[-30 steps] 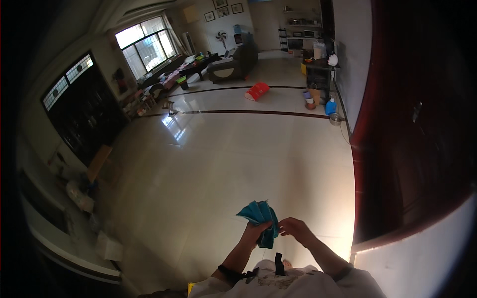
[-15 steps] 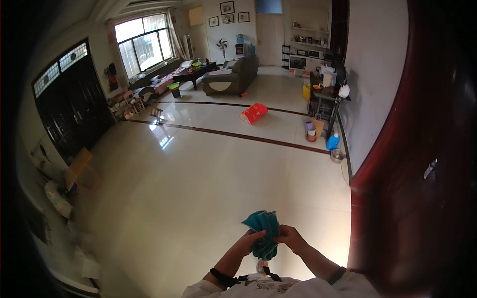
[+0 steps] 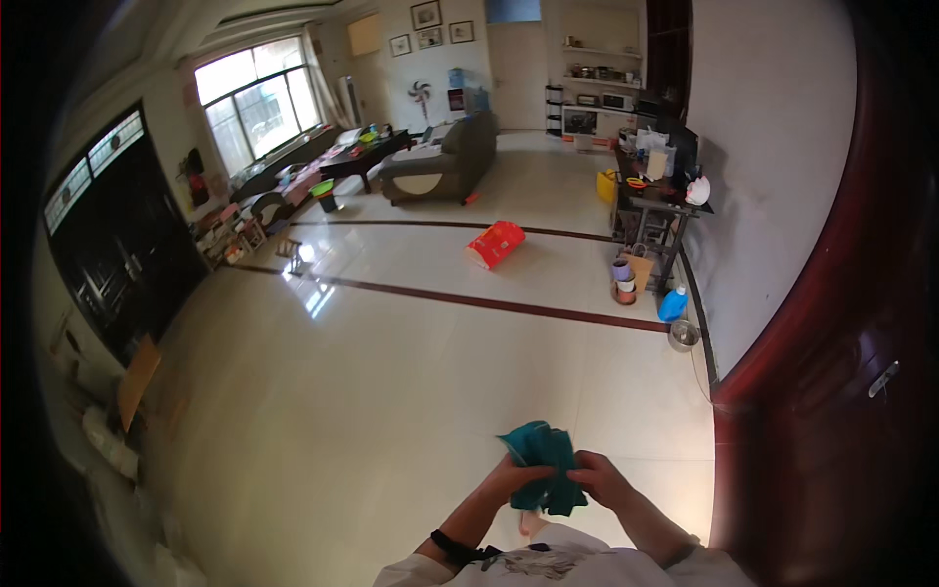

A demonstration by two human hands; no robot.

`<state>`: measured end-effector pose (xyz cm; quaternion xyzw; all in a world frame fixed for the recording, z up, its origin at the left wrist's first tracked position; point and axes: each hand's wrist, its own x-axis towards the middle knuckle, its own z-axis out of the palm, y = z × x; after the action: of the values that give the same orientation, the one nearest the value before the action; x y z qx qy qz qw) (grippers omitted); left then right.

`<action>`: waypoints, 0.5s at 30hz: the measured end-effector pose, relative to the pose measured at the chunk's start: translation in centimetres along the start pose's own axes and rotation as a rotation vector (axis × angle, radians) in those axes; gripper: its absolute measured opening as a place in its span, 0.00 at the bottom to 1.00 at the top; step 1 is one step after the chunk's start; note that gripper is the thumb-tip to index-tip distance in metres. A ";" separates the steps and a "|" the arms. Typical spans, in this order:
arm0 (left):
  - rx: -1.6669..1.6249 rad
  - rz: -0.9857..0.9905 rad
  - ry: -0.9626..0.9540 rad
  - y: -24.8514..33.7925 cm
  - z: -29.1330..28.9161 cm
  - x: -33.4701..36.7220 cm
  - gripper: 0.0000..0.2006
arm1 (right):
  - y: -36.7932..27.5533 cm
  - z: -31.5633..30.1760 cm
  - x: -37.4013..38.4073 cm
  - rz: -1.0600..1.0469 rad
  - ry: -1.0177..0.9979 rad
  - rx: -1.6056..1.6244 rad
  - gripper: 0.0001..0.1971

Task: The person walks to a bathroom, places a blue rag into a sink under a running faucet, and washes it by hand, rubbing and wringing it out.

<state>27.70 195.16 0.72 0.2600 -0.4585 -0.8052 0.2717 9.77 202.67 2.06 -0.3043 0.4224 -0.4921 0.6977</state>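
A teal cloth [image 3: 544, 452], bunched and folded, is held up in front of my body between both hands. My left hand [image 3: 511, 477] grips its left side, with the thumb laid across the front. On the other edge, my right hand [image 3: 599, 479] pinches the cloth between thumb and fingers. Its lower end hangs loose over the floor, and one corner sticks out at the upper left. The fingers behind the cloth are hidden.
Ahead on the tiled floor [image 3: 411, 391] lies a red bag [image 3: 497, 245]. A blue jug [image 3: 673, 304], a metal pot [image 3: 684, 337] and stacked flowerpots [image 3: 623, 282] stand along the right wall. A dark red door [image 3: 831, 440] is close on my right; a sofa [image 3: 440, 166] stands farther off.
The cloth and both hands have shifted slightly right in the picture, and the folds of the cloth look different. The room's view has tilted and moved a little. Both hands still hold the cloth.
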 end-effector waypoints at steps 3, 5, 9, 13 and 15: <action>0.006 -0.022 0.060 3.9 -3.8 5.7 0.29 | -1.7 -2.1 8.6 -0.029 -0.007 -0.151 0.05; 0.073 -0.017 0.067 7.2 -6.0 8.9 0.28 | -3.6 -3.4 13.8 -0.102 -0.051 -0.283 0.05; -0.005 0.003 0.183 11.1 -11.3 15.5 0.26 | -9.0 -3.6 23.7 -0.042 -0.147 -0.212 0.06; -0.202 -0.060 0.212 13.0 -16.5 22.4 0.25 | -12.4 -5.2 32.5 0.050 -0.235 -0.070 0.07; -0.185 -0.059 0.202 14.4 -19.0 26.8 0.24 | -14.0 -6.4 37.1 0.096 -0.195 -0.010 0.06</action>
<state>24.02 159.50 0.37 0.3269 -0.3447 -0.8214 0.3158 3.98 163.03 0.15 -0.3337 0.3687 -0.4242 0.7568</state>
